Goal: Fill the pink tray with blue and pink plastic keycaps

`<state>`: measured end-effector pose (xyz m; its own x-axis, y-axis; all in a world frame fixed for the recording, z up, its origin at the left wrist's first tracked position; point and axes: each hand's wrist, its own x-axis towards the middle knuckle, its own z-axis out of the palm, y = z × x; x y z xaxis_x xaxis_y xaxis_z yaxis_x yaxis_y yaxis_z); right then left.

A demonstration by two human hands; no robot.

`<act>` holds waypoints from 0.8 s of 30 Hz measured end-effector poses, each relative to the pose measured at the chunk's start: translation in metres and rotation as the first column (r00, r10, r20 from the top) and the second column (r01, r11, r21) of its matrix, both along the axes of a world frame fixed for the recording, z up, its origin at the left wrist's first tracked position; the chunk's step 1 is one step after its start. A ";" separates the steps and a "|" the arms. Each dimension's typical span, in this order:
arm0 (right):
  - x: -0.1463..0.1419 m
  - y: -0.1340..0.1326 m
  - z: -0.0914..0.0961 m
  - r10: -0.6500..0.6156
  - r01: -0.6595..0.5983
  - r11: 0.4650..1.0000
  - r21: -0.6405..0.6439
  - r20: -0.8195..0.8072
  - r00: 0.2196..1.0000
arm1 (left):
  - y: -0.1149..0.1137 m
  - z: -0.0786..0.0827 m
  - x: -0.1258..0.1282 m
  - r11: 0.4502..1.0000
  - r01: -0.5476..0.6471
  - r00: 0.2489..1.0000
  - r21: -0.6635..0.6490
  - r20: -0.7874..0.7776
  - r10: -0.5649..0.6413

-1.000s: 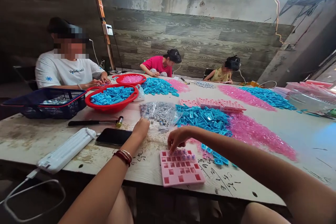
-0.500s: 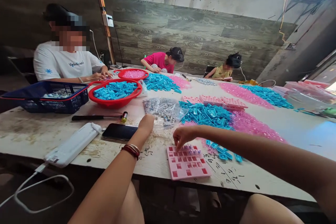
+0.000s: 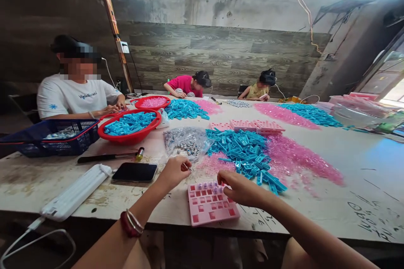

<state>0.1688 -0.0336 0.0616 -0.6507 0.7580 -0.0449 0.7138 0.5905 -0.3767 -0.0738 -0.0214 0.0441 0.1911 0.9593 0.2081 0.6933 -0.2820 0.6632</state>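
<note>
A pink tray with square slots (image 3: 202,213) lies at the table's near edge. Small clear purplish pieces (image 3: 208,185) sit in its far rows. Over the far right part of that tray is my right hand (image 3: 241,187), fingers curled in a pinch; whatever they hold is too small to name. My left hand (image 3: 173,172) is just beyond the tray's far left corner, thumb and fingers closed together, their contents hidden. Close behind it rests a clear plastic bag (image 3: 186,141) of small silvery parts. Turquoise plastic pieces (image 3: 240,147) are heaped beyond my right hand.
Pink clear bits (image 3: 303,155) spread to the right. Stacked pink trays (image 3: 243,125) stand behind the turquoise heap. On the left are a phone (image 3: 135,172), a hammer (image 3: 110,156), a white power bank (image 3: 75,193), a red colander (image 3: 131,126) and a blue basket (image 3: 57,136). Several people sit around the table.
My left hand has drawn back from the bag toward the tray. My right hand has moved from the tray's far left to its far right. The view has tilted up.
</note>
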 end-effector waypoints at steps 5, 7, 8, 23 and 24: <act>0.012 0.012 -0.011 0.071 -0.071 0.996 -0.049 -0.006 0.997 | -0.006 -0.005 0.013 0.993 0.055 0.995 -0.104 0.093 -0.046; 0.016 0.014 -0.013 0.071 -0.072 0.997 -0.042 -0.019 0.997 | -0.006 -0.006 0.016 0.991 0.079 0.992 -0.106 0.102 -0.068; 0.017 0.015 -0.014 0.071 -0.072 0.997 -0.037 -0.028 0.997 | -0.006 -0.006 0.018 0.991 0.092 0.991 -0.101 0.103 -0.081; 0.018 0.021 -0.015 0.055 -0.058 0.998 -0.022 -0.136 0.989 | -0.028 0.003 0.035 0.966 0.220 0.969 -0.139 0.144 -0.200; 0.018 0.022 -0.016 0.048 -0.052 0.998 -0.023 -0.135 0.990 | -0.028 0.002 0.036 0.966 0.221 0.970 -0.133 0.128 -0.205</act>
